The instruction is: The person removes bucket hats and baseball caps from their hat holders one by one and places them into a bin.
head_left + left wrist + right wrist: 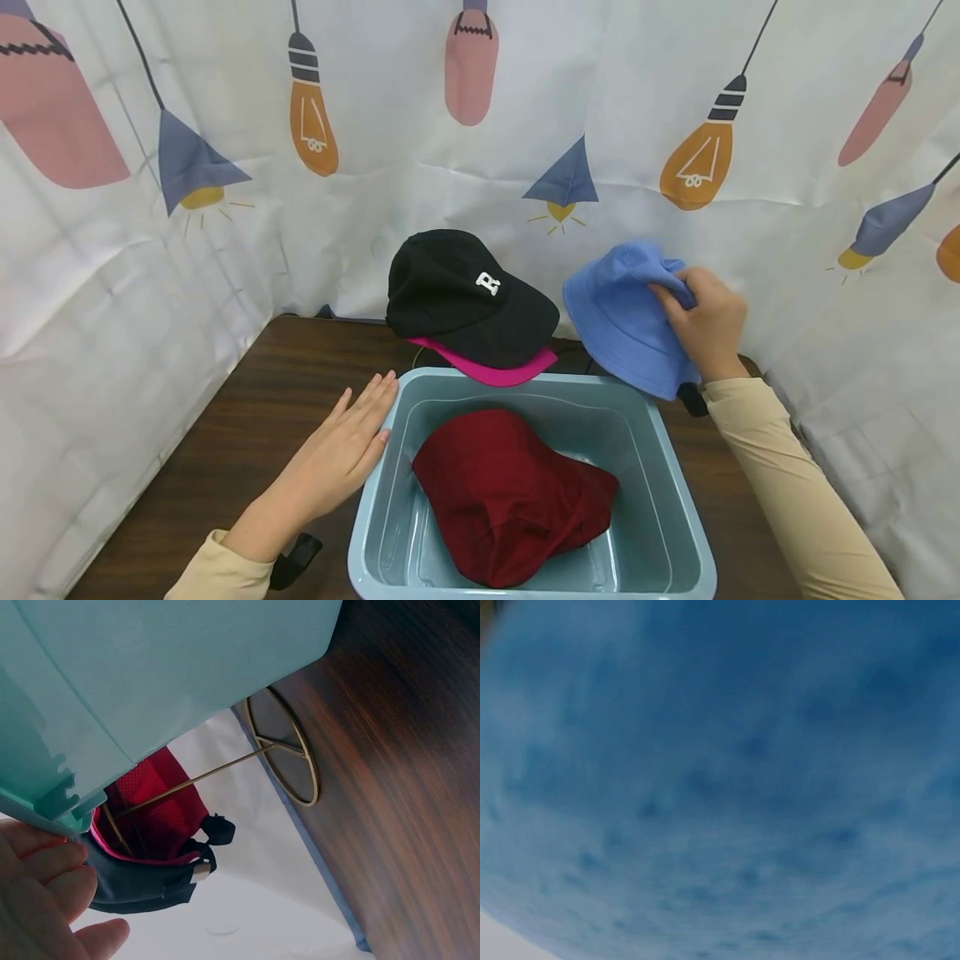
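In the head view my right hand [705, 321] pinches the crown of a light blue bucket hat [626, 312], held up at the back right corner of a pale blue plastic tub [678, 492]. Blue cloth fills nearly the whole right wrist view. My left hand [341, 450] lies against the tub's left rim, fingers straight. Inside the tub rests a dark red bucket hat [510, 492]. Behind the tub a black cap [461, 287] with a white letter R sits over a magenta cap [506, 371], whose brim shows below.
A thin brass wire stand [300, 761] with a round base holds up the stacked caps. The tub stands on a dark wood table [247, 433]. White curtain [390, 108] printed with lamps hangs close behind and at both sides.
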The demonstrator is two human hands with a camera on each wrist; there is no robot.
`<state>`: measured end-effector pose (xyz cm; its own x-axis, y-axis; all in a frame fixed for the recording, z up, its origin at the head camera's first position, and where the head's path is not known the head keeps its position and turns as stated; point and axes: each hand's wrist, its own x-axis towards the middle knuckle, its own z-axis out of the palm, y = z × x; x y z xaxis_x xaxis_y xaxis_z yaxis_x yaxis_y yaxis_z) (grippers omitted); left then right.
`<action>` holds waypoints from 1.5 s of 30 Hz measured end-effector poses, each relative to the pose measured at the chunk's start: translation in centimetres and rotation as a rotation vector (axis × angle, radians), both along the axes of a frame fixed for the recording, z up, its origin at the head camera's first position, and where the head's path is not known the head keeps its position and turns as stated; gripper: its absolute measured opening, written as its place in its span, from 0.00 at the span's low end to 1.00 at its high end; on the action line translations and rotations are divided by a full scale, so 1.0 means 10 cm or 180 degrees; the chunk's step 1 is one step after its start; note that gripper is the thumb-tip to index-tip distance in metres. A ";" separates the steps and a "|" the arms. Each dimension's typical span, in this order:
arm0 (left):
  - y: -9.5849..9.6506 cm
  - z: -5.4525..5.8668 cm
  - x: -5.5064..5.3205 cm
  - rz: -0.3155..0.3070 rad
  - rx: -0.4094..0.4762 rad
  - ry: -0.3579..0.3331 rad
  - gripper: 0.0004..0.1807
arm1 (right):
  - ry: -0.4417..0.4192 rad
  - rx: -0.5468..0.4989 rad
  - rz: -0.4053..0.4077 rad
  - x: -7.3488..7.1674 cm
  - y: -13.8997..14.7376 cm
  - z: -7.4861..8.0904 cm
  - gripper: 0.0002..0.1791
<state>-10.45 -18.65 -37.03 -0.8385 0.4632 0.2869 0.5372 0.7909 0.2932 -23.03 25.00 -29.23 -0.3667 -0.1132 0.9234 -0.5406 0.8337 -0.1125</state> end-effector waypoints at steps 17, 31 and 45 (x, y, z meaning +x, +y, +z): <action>0.02 0.01 0.03 -0.0025 0.0046 0.0130 0.31 | 0.0273 0.0371 -0.0020 -0.17 0.01 -0.15 0.13; 0.02 0.02 0.02 -0.0022 0.0036 0.0105 0.30 | 0.0528 0.0383 0.0552 0.16 -0.17 -0.08 0.22; 0.01 0.01 0.01 -0.0008 0.0066 0.0020 0.31 | 0.0088 0.0303 0.1353 0.42 -0.27 -0.01 0.23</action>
